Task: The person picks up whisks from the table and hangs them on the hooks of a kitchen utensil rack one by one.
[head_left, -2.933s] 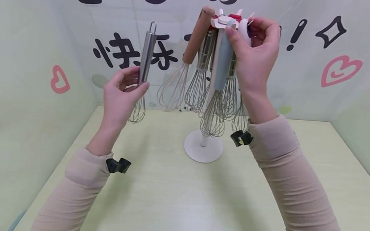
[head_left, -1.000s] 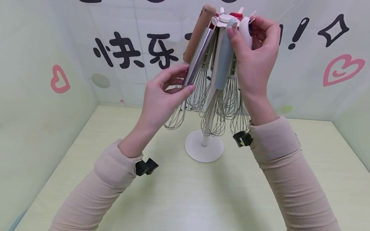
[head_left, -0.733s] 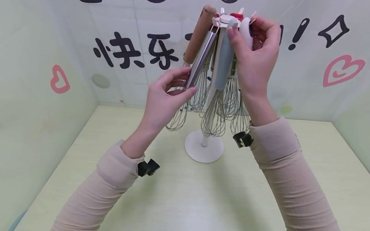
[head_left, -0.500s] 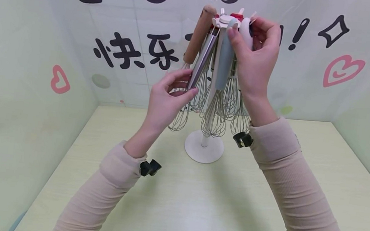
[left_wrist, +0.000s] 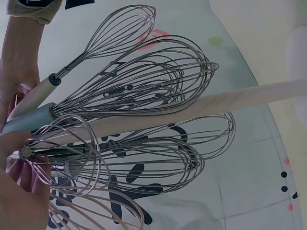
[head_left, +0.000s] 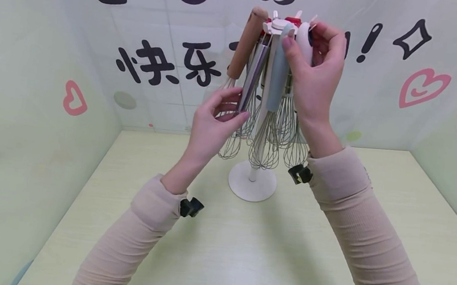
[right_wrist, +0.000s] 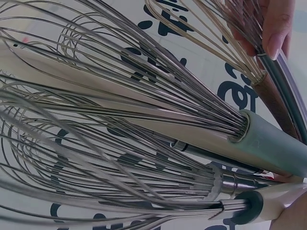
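My left hand [head_left: 211, 124] pinches a steel-handled whisk [head_left: 254, 73] by the lower end of its handle. The whisk slants, and its top loop is right at a hook of the white whisk stand [head_left: 244, 188]. High on the stand, my right hand [head_left: 321, 68] curls its fingers behind a white-handled whisk [head_left: 304, 41], with the thumb against a light-blue-handled whisk [head_left: 278, 73]. In the right wrist view, my left fingertips grip the steel handle [right_wrist: 286, 86] where the wires begin. The right fingertips are partly hidden behind the white handle.
A wooden-handled whisk [head_left: 244, 46] hangs just left of the steel one. Several more whisks hang around the pole, their wire heads [left_wrist: 163, 163] crowded together. The stand's round base rests on a pale table [head_left: 217, 253] before a printed wall.
My left hand has carried the steel-handled whisk rightward from the left side to the stand, and its loop now meets a hook. The right hand has stayed at the stand's top.
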`<state>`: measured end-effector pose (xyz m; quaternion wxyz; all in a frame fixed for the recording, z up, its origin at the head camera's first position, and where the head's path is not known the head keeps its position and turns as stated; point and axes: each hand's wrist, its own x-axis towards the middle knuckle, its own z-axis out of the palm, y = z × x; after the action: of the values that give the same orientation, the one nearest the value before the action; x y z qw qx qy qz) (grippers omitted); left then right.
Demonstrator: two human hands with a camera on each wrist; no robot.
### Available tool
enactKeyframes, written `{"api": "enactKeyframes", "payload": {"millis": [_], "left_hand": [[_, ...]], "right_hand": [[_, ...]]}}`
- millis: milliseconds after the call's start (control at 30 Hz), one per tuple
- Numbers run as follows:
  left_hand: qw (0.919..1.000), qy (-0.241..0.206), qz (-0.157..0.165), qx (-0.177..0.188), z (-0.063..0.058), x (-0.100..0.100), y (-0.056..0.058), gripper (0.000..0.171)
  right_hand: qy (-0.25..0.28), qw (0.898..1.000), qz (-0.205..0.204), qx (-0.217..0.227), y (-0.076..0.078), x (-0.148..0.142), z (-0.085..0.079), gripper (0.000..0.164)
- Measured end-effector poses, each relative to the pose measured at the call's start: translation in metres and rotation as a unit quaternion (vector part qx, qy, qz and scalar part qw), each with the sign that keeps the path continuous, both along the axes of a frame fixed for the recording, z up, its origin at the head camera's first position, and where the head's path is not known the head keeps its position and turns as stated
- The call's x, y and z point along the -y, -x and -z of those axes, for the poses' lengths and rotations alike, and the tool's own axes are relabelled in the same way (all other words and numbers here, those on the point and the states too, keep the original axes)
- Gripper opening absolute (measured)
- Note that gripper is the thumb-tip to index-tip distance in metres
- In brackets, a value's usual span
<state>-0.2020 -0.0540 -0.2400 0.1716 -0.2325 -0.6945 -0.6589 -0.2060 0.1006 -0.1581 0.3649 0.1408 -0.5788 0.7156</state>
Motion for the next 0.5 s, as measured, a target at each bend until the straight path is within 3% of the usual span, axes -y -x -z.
{"api": "enactKeyframes", "payload": {"millis": [500], "left_hand": [[0.9997,0.019,-0.005,-0.017,0.0060,-0.0059,-0.0008,0.051]], "right_hand": [[-0.005,1.000,0.003,0.010,-0.0012,-0.0008,0.0017,0.049]]}}
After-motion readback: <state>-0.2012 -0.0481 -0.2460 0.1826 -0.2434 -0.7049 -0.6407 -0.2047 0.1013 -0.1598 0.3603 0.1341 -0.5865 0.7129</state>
